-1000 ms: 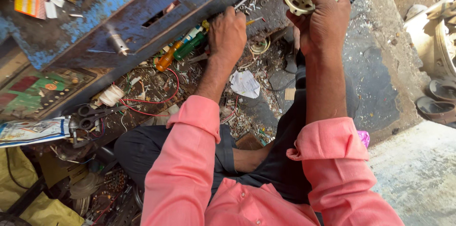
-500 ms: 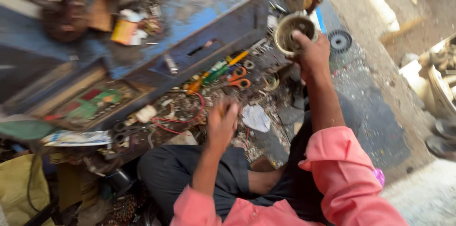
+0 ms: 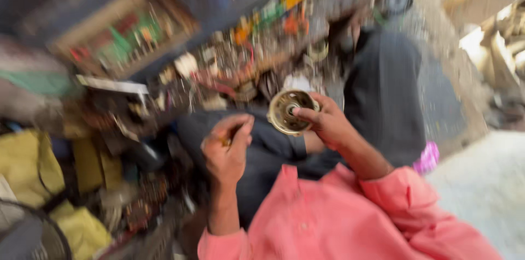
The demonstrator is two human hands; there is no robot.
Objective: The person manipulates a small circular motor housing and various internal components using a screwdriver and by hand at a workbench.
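I start with the widest change: my view has swung down and blurred, so the blue cluttered bench (image 3: 180, 25) that filled the frame a second ago now sits smeared across the upper left, and my dark-trousered lap (image 3: 377, 90) takes the middle. The pink sleeves (image 3: 350, 221) fill the lower right.

Next, the round brass-coloured housing (image 3: 288, 111). A second ago I held it high at the top right edge of the frame; now it is down at the centre, over my lap, its open face turned toward me. My right hand (image 3: 328, 123) has it by the rim, fingers curled round the right side and a fingertip pressed into the cup.

My left hand (image 3: 227, 148) has come off the pile of scrap on the bench and now sits just left of the housing, apart from it. It is closed round something thin with a yellowish tip, perhaps a small tool (image 3: 225, 141); the blur stops me telling what.

So I judge the fetching is over and both hands have met at the part.
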